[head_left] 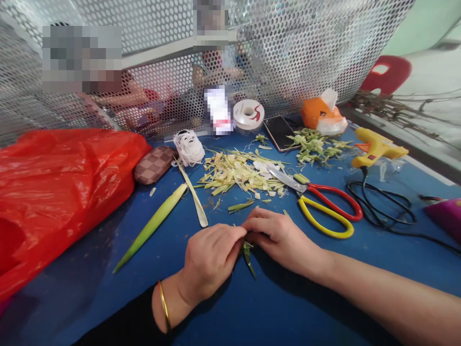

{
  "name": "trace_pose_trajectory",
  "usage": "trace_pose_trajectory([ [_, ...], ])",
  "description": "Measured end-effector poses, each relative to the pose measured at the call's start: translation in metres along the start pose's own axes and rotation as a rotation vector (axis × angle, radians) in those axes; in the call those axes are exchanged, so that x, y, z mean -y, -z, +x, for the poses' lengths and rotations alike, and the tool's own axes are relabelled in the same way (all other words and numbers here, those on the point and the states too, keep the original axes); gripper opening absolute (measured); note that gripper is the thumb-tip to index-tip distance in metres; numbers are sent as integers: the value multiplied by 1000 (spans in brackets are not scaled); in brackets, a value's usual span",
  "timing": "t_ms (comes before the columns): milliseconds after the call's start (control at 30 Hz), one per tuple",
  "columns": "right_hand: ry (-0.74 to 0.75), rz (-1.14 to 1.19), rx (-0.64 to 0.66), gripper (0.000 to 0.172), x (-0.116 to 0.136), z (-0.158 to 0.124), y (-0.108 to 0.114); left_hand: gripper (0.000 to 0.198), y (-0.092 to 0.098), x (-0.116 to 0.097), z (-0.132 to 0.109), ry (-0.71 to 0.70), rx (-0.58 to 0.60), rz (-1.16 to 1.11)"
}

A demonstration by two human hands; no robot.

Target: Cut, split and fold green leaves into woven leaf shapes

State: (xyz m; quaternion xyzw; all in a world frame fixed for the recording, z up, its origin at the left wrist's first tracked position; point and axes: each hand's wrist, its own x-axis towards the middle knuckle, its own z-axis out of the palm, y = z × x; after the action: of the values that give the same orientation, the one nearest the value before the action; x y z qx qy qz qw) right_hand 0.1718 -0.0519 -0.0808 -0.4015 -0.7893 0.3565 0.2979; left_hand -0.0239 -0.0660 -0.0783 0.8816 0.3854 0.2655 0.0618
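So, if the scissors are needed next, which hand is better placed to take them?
Probably the right hand: the scissors lie just beyond it, handles on its side. The left hand is farther. Both seem to pinch the green leaf piece, so the right may need to release it first.

I sit at a flat blue table [273, 312] with a pale narrow strip [432, 170] along its right edge. Beyond the far edge a silvery perforated metal screen [288, 62], punched with round holes, rises like a wall, bulging and uneven, and a pale straight rail [162, 54] slants across it. Past the far right corner I see a red plastic chair [398, 72] with a cut-out opening, against a whitish surface [439, 77], floor or wall I can't tell. Above that is a smooth pale green wall [421, 29]. Light glints off the metal.
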Motion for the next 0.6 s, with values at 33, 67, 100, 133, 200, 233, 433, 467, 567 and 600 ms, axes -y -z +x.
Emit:
trace_pose_trajectory([
  [33,-5,1,-2,24,0,0,0,17,1,0,0,3,-1,1],
  [67,-6,-12,0,23,0,0,0,17,1,0,0,4,-6,3],
  [100,-3,-37,6,21,0,0,0,17,2,-1,0,3,-10,6],
  [133,4,-67,13,20,0,0,1,17,3,-1,1,-1,-15,8],
  [200,21,-119,29,19,0,-1,1,16,5,-2,2,-13,-24,7],
  [233,27,-135,34,18,0,-1,1,15,5,-3,3,-17,-27,5],
  [433,8,-168,36,19,1,-2,0,14,7,-3,2,-27,-38,-1],
  [467,1,-173,38,19,1,-2,0,14,7,-2,1,-31,-41,-1],
  [567,-11,-212,45,19,1,-2,1,17,8,-2,-1,-47,-42,5],
  [600,-14,-235,46,19,2,-1,1,18,9,-3,-1,-55,-41,9],
])
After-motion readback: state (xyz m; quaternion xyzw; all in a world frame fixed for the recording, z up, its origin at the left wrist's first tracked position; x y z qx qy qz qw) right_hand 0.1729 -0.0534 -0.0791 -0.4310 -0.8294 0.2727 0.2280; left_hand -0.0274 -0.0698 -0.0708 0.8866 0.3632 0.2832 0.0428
